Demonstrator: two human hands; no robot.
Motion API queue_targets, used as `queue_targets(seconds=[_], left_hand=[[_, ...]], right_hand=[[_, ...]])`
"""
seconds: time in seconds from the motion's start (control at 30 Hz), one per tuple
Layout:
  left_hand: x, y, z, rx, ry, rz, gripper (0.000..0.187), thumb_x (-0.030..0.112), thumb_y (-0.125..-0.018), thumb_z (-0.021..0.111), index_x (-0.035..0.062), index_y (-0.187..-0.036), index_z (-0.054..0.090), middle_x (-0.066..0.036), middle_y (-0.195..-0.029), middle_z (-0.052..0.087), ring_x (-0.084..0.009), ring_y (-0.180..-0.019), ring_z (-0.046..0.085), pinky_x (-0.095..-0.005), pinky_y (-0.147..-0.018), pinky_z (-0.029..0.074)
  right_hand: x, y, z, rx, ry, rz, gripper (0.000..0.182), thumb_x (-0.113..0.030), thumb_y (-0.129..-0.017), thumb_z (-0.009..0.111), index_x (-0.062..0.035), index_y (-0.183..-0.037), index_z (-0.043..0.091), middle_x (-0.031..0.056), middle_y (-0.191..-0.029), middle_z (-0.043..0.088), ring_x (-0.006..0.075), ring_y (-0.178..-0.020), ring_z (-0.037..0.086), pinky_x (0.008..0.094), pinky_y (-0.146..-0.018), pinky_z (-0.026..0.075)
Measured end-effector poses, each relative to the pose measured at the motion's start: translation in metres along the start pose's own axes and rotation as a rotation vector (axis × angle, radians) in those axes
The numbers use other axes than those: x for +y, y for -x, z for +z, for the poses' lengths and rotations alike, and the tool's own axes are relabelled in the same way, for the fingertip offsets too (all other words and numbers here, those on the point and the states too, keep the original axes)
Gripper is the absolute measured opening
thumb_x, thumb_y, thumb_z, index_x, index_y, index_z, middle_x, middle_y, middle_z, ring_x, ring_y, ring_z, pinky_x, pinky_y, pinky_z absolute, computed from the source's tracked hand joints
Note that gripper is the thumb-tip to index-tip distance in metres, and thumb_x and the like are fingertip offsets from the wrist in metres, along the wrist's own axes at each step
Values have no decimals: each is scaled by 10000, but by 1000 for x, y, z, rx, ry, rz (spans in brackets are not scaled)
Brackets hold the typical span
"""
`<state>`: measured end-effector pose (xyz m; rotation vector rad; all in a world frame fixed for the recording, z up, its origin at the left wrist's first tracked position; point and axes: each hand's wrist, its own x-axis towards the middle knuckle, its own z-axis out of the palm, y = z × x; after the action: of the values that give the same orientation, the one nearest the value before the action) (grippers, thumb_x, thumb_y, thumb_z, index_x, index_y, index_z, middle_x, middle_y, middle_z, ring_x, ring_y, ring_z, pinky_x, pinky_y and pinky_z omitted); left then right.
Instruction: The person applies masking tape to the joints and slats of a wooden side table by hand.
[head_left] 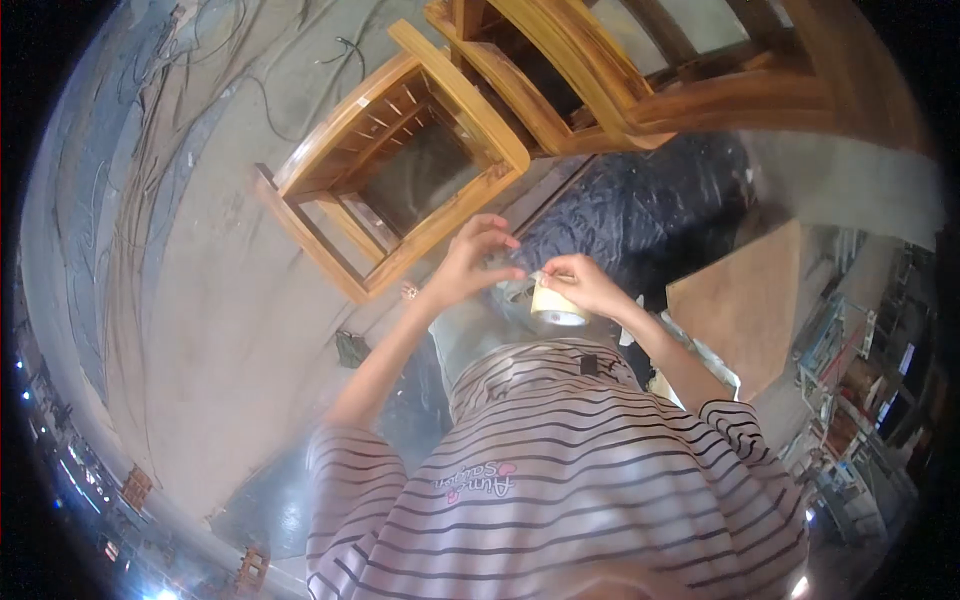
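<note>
In front of my waist, my right hand (585, 285) grips a roll of pale yellow tape (560, 306). The roll's round end faces down toward me, and a small whitish bit shows at my fingertips. My left hand (475, 262) is just to the left, its fingers curved and apart with nothing seen between them. Its thumb tip points at the roll, with a small gap. Beyond my left hand lies a wooden frame (440, 235) with slats along one inner side, like a piece of furniture.
More varnished wooden furniture (600, 100) stands at the top right. Dark crumpled sheeting (640, 200) lies below it. A flat brown board (740, 310) is to the right, near a cluttered metal rack (850, 390). Cables (265, 95) run across the concrete floor (210, 300) on the left.
</note>
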<state>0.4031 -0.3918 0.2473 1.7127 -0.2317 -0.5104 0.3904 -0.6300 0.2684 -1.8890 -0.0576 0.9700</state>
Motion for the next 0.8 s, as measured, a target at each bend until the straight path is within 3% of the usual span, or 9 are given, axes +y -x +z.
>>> queue_targets(seconds=[0.13,0.23,0.43,0.53,0.6,0.73,0.8], left_hand=[[9,-5,8,16,-166,96,294,217,-707,824,107,-965,738,-122,-1302,476,-303,-1259,421,-426,-1039,336],[-2,-10,12,1,-191,121,249,212,-699,826,128,-924,757,-112,-1302,469,-300,-1251,423,-416,-1048,315],[-14,-10,19,-128,-194,208,131,176,-728,790,124,-842,753,-106,-1193,493,-303,-1195,449,-418,-1021,326],[-39,-33,-3,143,-398,212,91,188,-737,758,130,-800,729,-118,-1164,504,-305,-1114,466,-422,-925,366],[-74,-60,-23,363,-468,104,132,252,-747,737,126,-787,730,-119,-1138,517,-327,-1108,467,-440,-908,367],[-149,-102,-26,289,-685,-145,153,315,-724,760,179,-794,755,-113,-1165,507,-305,-1153,440,-461,-938,364],[-154,-115,-24,158,-753,-239,277,404,-748,732,149,-855,753,-119,-1206,505,-307,-1190,422,-472,-961,360]], right_hand=[[5,-2,-5,43,25,-53,250,-209,-861,652,21,-958,673,162,-859,697,256,-803,678,356,-759,501],[0,-4,-4,-28,12,5,193,-140,-886,633,48,-926,642,87,-859,673,131,-845,614,297,-796,487],[-12,-6,-11,-162,242,30,238,-213,-836,666,-5,-950,688,157,-882,701,272,-849,680,362,-801,504],[15,-3,-11,-443,317,3,241,-242,-797,676,-32,-908,709,178,-857,703,337,-856,679,396,-793,507],[22,2,-8,-414,323,37,227,-241,-787,670,-34,-867,716,177,-838,705,344,-854,681,407,-788,509],[18,6,-13,-368,332,105,246,-256,-811,658,-40,-918,711,176,-900,701,349,-916,659,410,-839,491],[14,14,-15,-322,357,121,255,-261,-822,652,-44,-944,707,175,-925,698,349,-952,646,408,-863,480]])
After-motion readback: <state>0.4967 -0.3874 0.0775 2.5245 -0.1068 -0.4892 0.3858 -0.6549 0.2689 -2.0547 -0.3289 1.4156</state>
